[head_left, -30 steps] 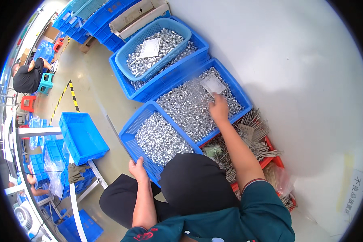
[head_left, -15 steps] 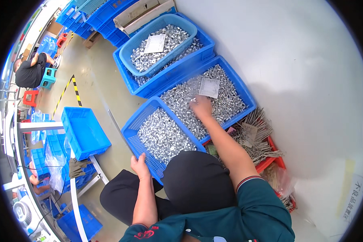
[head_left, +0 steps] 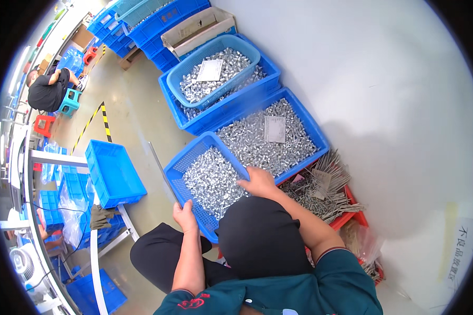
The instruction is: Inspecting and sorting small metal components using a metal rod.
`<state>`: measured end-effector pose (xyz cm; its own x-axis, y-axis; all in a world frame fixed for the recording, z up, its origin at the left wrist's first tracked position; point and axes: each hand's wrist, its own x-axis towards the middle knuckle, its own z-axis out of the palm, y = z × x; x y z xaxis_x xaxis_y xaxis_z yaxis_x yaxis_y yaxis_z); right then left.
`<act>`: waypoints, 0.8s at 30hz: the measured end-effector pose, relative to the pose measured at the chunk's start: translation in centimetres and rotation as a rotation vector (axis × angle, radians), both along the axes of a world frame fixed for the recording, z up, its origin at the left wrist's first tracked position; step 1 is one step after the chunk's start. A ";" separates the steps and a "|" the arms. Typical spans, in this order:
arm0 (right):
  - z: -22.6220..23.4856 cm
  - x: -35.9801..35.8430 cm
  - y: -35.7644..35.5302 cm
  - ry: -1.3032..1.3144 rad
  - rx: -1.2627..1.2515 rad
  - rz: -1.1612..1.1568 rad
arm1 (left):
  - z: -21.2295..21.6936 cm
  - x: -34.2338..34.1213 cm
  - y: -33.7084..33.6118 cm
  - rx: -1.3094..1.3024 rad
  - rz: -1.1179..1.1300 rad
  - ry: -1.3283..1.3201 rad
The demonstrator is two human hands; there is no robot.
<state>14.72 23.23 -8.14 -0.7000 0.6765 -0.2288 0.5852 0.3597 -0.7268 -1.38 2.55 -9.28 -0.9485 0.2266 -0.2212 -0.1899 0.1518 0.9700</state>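
Note:
A blue perforated basket (head_left: 174,178) full of small silvery metal pieces (head_left: 215,181) is in front of my knees. My left hand (head_left: 185,216) is closed on its left rim. On the opposite rim, my right hand (head_left: 258,181) is closed with the fingertips over the inside edge. Behind and to the right is a larger blue crate (head_left: 320,139) filled with similar pieces, with a white paper slip (head_left: 275,129) lying on them. The basket's near end is partly hidden behind my knee.
Farther back, a light blue basket (head_left: 249,52) of metal pieces sits in another blue crate (head_left: 273,84). A red crate (head_left: 355,216) with thin metal rods (head_left: 320,194) is at right, by the wall. An empty blue bin (head_left: 113,176) stands left; a person (head_left: 50,92) sits beyond.
My right hand has come out of the large crate's pieces and taken hold of the basket's right rim. My left hand stays on the left rim. The view has shifted slightly.

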 end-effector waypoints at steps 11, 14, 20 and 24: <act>3.5 3.5 6.7 -0.129 0.193 -0.150 | 5.4 1.5 8.1 -0.189 -0.270 0.350; 3.9 5.3 10.0 -0.192 0.246 -0.283 | 4.5 2.6 12.2 -0.114 -0.407 0.262; 1.4 9.1 16.2 -0.219 0.429 -0.478 | 1.5 5.1 19.9 -0.119 -0.633 0.165; 0.2 9.8 17.8 -0.247 0.422 -0.511 | -0.7 5.4 22.6 -0.157 -0.650 0.137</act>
